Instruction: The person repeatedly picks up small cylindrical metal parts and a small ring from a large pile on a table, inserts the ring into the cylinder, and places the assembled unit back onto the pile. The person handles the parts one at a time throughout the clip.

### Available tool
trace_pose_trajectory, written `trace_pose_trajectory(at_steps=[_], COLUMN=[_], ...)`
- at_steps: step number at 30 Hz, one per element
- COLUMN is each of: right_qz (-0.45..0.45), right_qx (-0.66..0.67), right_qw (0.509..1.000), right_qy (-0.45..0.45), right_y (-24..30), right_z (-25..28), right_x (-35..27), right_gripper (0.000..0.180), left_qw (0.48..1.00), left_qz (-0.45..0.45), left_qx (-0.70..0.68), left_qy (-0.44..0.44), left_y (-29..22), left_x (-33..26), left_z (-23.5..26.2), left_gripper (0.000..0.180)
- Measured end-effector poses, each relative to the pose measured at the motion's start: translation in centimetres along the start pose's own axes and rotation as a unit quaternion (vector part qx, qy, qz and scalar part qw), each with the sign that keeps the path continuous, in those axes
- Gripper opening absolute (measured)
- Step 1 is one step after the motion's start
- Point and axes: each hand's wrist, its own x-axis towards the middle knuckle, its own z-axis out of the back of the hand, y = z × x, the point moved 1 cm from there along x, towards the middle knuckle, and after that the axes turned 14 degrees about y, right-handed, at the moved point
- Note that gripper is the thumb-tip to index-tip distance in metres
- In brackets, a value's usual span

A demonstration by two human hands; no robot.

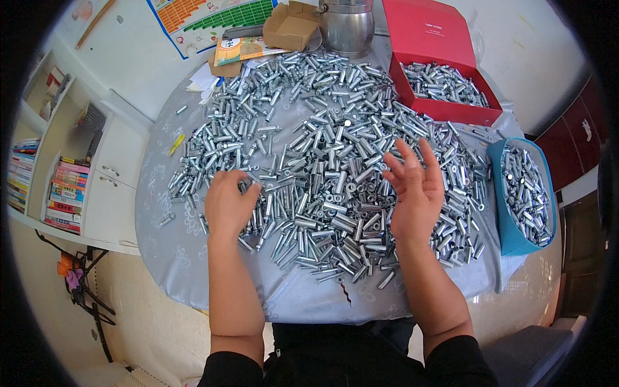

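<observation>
Steel bolts (335, 168) crowd the table (193, 258); left hand (229, 206) grip unclear, right hand (416, 190) open.

metal sleeves (329, 174): shiny silver — heaped under and between both hands
bench (187, 258): pale grey cloth with a faint white flower print
box (438, 39): red, beyond the right hand (416, 187)
bin (509, 219): blue — right of the right hand
carton (290, 26): brown cardboard, far beyond the left hand (227, 205)
sleeves of the person (451, 367): black
</observation>
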Motion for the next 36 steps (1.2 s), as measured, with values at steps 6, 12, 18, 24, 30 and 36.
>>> trace_pose_trajectory(at_steps=[6,12,18,24,30,36], right_qz=[-0.082,-0.171,-0.191,-0.205,-0.208,-0.140], right_qx=[-0.038,-0.077,-0.153,-0.164,-0.159,-0.168], right_qw=[0.991,0.965,0.930,0.925,0.918,0.934], right_qy=[0.100,0.184,0.276,0.274,0.299,0.284], right_y=[-0.8,-0.9,-0.8,-0.6,-0.6,-1.1], right_z=[0.3,-0.4,-0.9,-0.6,-0.6,-0.8], right_x=[-0.5,-1.1,-1.8,-1.5,-1.6,-1.7], right_gripper=[0.030,0.017,0.019,0.017,0.015,0.015], left_qw=[0.996,0.823,0.677,0.719,0.749,0.741], left_qz=[-0.044,-0.104,-0.195,-0.182,-0.164,-0.151], left_qx=[-0.069,-0.549,-0.682,-0.637,-0.606,-0.614], left_qy=[0.017,0.097,0.197,0.210,0.213,0.226], left_y=[0.0,-3.7,-6.8,-7.5,-7.0,-7.0], left_x=[0.5,-0.3,-1.8,-2.2,-2.1,-2.0], left_z=[-0.5,-1.3,-3.3,-3.9,-3.5,-3.4], left_gripper=[0.022,0.015,0.018,0.018,0.017,0.017])
